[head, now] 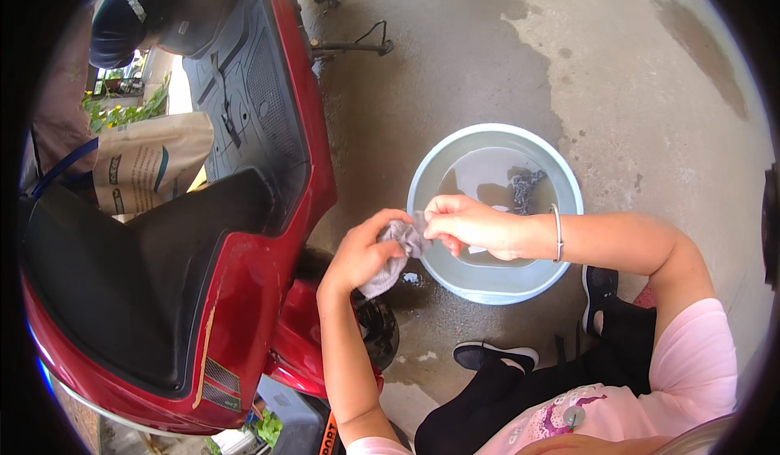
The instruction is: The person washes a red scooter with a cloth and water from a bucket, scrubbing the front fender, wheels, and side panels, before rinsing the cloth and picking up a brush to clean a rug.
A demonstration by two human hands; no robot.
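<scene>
My left hand [361,252] is closed around a bunched, light grey cloth [385,275], between the red scooter [247,296] and the basin. My right hand [466,226] is at the cloth's upper end, over the left part of the basin, with its fingertips pinched together; part of the cloth there is blurred. Beneath it stands a round light blue plastic basin [498,292] holding murky water. A dark, wrinkled cloth-like item [525,192] lies in the water.
The scooter, with a black seat [103,284] and grey footboard [244,83], fills the left side. A printed beige bag [149,162] rests by it. Its stand [353,45] juts over the partly wet concrete floor [640,107]. My shoes [496,354] are below the basin.
</scene>
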